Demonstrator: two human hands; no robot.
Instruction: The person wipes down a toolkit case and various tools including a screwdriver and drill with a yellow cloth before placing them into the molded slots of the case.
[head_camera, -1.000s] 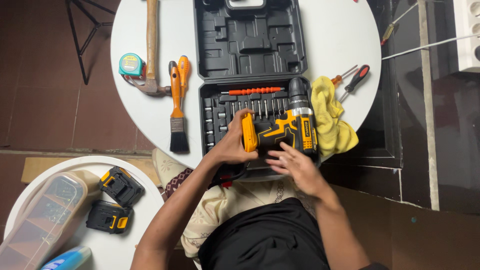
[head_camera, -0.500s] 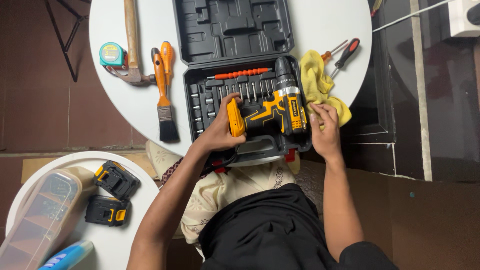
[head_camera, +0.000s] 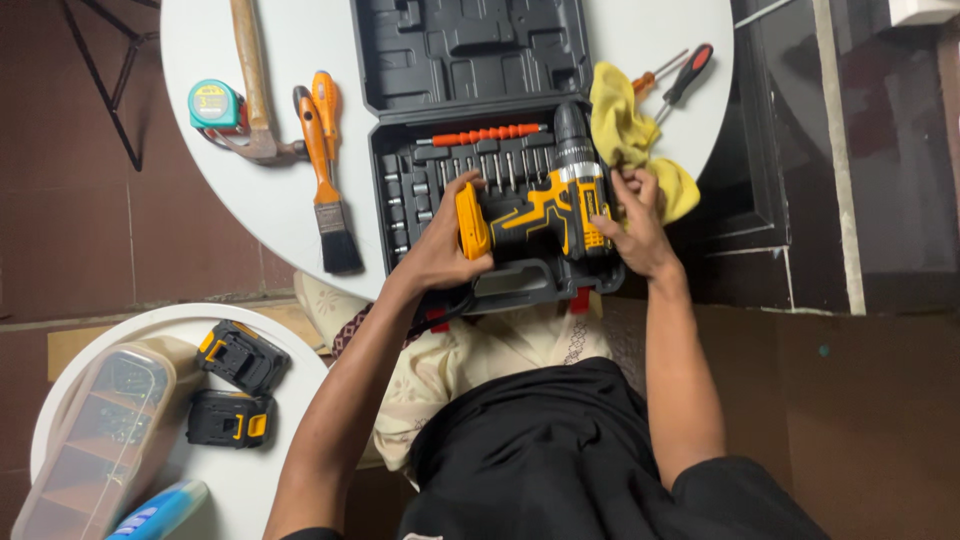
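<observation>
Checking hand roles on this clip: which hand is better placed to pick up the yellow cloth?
Probably the right hand: it rests at the drill's body, right beside the yellow cloth. The left hand grips the drill's handle base, farther away.

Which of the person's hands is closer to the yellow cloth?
Right. The right hand lies at the drill's right side, its fingers up against the yellow cloth. The left hand grips the drill's yellow handle base, across the open case from the cloth.

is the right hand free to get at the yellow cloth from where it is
Probably yes. The right hand rests at the drill's rear edge, right beside the yellow cloth, with nothing lying between them. It does look busy on the drill, though.
</observation>
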